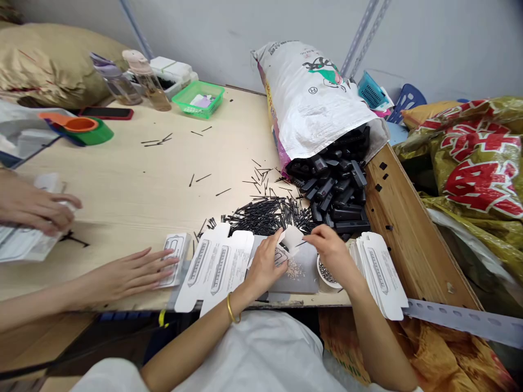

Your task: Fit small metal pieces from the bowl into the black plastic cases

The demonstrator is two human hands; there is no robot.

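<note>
My left hand (265, 265), a gold bangle on its wrist, grips a small white printed box (291, 239) with its end flaps standing up. At the box's mouth my right hand (330, 251) pinches a thin black stick (301, 244). A pile of similar black sticks (261, 215) lies just beyond both hands. Below my right hand stands a white tub (327, 275) of small metal pieces, partly hidden. Flat unfolded cartons (218, 267) lie left of my left hand, and a stack of flat cartons (378, 275) is to the right.
A white sack (318, 103) spills black plastic cases (339, 190) at the right. At the left, a co-worker's hand (151, 269) touches a closed box (175, 258), and another hand (36, 209) rests on boxes. Bottles (149, 81) and a green basket (199, 99) stand behind.
</note>
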